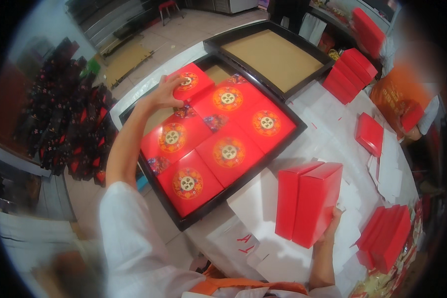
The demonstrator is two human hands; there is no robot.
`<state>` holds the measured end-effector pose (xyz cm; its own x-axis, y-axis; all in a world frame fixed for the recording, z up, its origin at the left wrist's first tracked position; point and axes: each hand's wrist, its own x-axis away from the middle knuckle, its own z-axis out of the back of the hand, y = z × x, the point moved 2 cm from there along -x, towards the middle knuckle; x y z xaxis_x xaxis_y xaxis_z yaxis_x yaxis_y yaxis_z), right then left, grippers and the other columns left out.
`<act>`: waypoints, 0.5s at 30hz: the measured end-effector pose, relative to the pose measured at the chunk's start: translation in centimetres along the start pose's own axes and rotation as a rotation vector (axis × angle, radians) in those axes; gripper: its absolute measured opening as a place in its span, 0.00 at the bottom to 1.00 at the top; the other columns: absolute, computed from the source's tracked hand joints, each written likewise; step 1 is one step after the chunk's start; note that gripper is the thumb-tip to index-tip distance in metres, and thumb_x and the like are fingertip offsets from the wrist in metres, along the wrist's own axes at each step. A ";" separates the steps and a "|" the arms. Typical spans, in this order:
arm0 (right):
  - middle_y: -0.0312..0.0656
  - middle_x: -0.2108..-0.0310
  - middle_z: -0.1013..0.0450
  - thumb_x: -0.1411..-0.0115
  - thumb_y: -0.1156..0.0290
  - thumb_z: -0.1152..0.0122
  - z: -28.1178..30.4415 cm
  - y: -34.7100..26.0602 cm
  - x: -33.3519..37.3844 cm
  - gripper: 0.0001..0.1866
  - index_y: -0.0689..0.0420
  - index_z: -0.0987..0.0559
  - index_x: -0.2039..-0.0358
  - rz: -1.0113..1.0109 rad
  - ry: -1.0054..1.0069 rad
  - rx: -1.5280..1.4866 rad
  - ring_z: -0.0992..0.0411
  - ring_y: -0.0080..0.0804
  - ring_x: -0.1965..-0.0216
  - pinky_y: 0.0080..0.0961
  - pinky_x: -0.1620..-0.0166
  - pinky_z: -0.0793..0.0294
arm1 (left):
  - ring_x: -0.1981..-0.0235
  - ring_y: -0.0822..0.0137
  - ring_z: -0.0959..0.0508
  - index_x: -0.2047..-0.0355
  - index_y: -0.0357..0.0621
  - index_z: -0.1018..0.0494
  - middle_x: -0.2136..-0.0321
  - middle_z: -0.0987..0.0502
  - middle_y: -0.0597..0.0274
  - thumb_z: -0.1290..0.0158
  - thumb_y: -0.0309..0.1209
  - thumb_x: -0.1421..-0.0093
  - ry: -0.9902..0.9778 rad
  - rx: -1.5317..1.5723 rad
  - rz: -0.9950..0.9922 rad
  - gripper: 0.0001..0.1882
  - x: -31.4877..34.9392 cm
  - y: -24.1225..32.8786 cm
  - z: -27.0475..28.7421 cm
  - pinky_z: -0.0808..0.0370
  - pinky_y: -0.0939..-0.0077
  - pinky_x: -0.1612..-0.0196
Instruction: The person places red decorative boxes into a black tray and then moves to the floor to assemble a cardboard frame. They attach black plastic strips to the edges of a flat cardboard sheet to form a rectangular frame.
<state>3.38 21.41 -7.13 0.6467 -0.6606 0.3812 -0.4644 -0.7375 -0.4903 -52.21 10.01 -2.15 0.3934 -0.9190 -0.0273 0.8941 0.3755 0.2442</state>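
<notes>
Left hand (160, 97) has its thumb and fingers spread partway around one end of a red box (199, 88) with a round gold design, gripping it over the black tray (203, 208). More matching boxes (228, 151) sit in there, just right of and below those fingers. Right hand (329, 229) is closed around a pair of plain red boxes (309, 201), though most of its fingers are hidden behind them. White paper (273, 253) lies near those fingers.
</notes>
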 end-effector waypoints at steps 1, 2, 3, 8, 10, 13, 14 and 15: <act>0.43 0.56 0.32 0.50 0.61 0.50 0.0 0.1 -0.1 0.25 0.62 0.34 0.53 0.001 0.026 0.002 0.31 0.36 0.58 0.31 0.58 0.27 | 0.42 0.37 0.56 0.46 0.52 0.42 0.42 0.49 0.48 0.44 0.46 0.67 -0.046 -0.004 -0.007 0.44 -0.8 -0.1 -0.6 0.54 0.50 0.40; 0.44 0.56 0.32 0.50 0.61 0.50 0.4 0.2 -0.2 0.26 0.62 0.34 0.53 0.003 0.051 0.003 0.31 0.36 0.58 0.31 0.58 0.27 | 0.42 0.38 0.56 0.45 0.52 0.42 0.42 0.49 0.49 0.44 0.46 0.66 -0.092 -0.009 -0.014 0.44 -1.3 -0.4 -1.0 0.53 0.52 0.40; 0.44 0.56 0.32 0.50 0.61 0.50 0.5 0.3 -0.3 0.26 0.62 0.34 0.53 0.004 0.076 0.004 0.31 0.36 0.58 0.32 0.58 0.27 | 0.42 0.38 0.56 0.45 0.51 0.43 0.41 0.49 0.50 0.45 0.48 0.64 -0.121 0.002 0.026 0.44 -1.2 -0.6 -1.6 0.55 0.51 0.40; 0.43 0.56 0.32 0.51 0.58 0.48 0.2 0.3 -0.5 0.26 0.59 0.33 0.54 0.021 0.064 0.047 0.31 0.35 0.58 0.30 0.60 0.27 | 0.39 0.45 0.58 0.43 0.48 0.44 0.40 0.55 0.43 0.45 0.49 0.54 0.131 0.205 0.093 0.40 -1.5 -0.2 -4.5 0.55 0.54 0.39; 0.43 0.56 0.32 0.50 0.59 0.48 0.1 0.2 -0.7 0.26 0.60 0.34 0.53 0.014 0.034 0.031 0.31 0.35 0.58 0.30 0.59 0.27 | 0.38 0.47 0.58 0.44 0.43 0.44 0.41 0.57 0.38 0.45 0.47 0.52 0.355 0.204 0.254 0.38 -0.7 1.1 -6.3 0.56 0.55 0.39; 0.43 0.56 0.31 0.50 0.60 0.49 0.8 -0.1 -0.3 0.26 0.61 0.34 0.53 0.005 0.019 0.004 0.31 0.35 0.58 0.30 0.59 0.27 | 0.48 0.48 0.37 0.52 0.29 0.38 0.55 0.36 0.31 0.45 0.43 0.51 0.458 0.860 0.477 0.33 -0.8 6.9 -4.6 0.45 0.56 0.43; 0.42 0.57 0.31 0.50 0.59 0.49 0.3 0.0 -0.3 0.25 0.60 0.33 0.54 0.001 0.038 0.020 0.31 0.35 0.59 0.30 0.60 0.27 | 0.52 0.50 0.33 0.53 0.31 0.36 0.59 0.33 0.37 0.46 0.44 0.50 0.437 0.825 0.525 0.32 -0.7 6.7 -4.5 0.39 0.57 0.50; 0.42 0.57 0.31 0.50 0.58 0.49 -0.1 0.2 -0.2 0.25 0.60 0.33 0.54 -0.002 0.058 0.038 0.31 0.34 0.60 0.29 0.61 0.26 | 0.56 0.53 0.30 0.54 0.32 0.35 0.63 0.29 0.43 0.47 0.46 0.50 0.411 0.791 0.573 0.31 -0.5 6.6 -4.5 0.33 0.58 0.56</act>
<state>3.08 21.40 -7.18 0.6110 -0.6673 0.4259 -0.4395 -0.7334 -0.5185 -45.54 13.49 -4.86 0.8864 -0.4629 0.0019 0.2168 0.4189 0.8818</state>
